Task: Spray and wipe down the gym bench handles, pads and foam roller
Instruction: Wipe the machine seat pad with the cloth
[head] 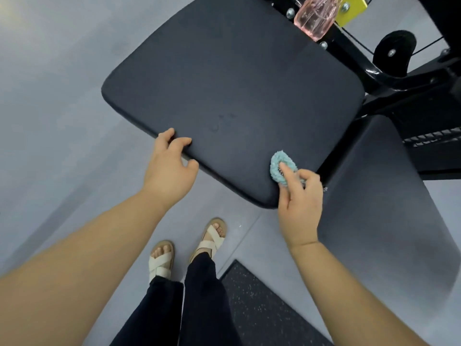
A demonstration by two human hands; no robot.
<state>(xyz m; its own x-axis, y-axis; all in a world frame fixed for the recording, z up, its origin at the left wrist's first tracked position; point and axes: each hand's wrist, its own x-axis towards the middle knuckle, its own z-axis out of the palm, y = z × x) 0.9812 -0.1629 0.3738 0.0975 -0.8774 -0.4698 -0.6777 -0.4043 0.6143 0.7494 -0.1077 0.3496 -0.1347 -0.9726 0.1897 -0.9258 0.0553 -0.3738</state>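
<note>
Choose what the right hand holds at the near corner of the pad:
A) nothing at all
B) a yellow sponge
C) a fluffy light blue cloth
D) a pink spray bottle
C: the right hand pinches a light blue cloth against the near corner of the pad, while the pink bottle is beyond the pad's far edge, away from both hands.

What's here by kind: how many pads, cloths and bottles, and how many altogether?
Pads: 2, the large pad and the side pad
Cloths: 1, the teal cloth
Bottles: 1, the pink bottle
Total: 4
</note>
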